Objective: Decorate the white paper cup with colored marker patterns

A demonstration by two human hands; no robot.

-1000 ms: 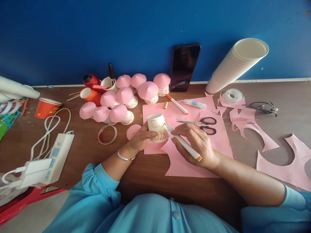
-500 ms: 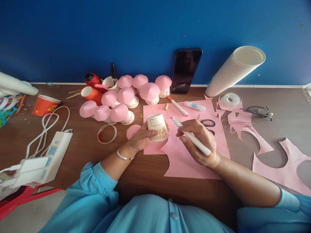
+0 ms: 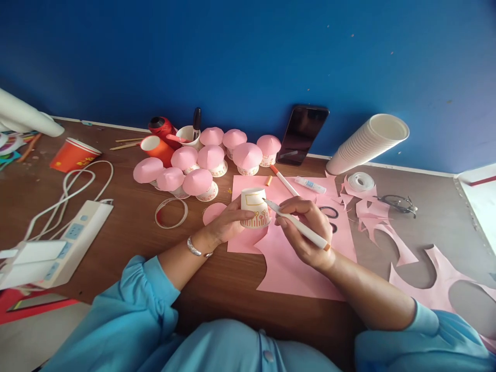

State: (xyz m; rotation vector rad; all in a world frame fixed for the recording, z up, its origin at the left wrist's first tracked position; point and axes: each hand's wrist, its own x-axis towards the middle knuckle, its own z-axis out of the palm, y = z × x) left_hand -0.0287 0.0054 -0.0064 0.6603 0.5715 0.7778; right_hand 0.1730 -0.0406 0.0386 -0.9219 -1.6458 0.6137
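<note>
My left hand [image 3: 229, 221] is wrapped round a white paper cup [image 3: 253, 206], held upside down. A yellow rectangle is drawn on its side, with red and yellow flowers along the rim below. In my right hand [image 3: 308, 227] is a white marker [image 3: 298, 224] with an orange end, uncapped. Its tip meets the cup at the rectangle's right edge, or very nearly. Under both hands lies a pink paper sheet [image 3: 302, 281] with a curved cut-out. Scissors [image 3: 329, 212] rest on it, partly hidden by my right hand. A pink paper disc [image 3: 213, 212] sits beside my left hand.
Several cups with pink cone roofs [image 3: 197, 182] stand at the back left. A phone [image 3: 304, 134] leans on the blue wall, near a tall stack of cups [image 3: 368, 142]. Tape [image 3: 361, 181], glasses [image 3: 399, 204] and paper scraps lie right; a power strip [image 3: 75, 243] lies left.
The marker has moved left and its tip has come from beside the cup to the drawn rectangle. The camera view has tilted and shifted slightly. Both hands keep their hold.
</note>
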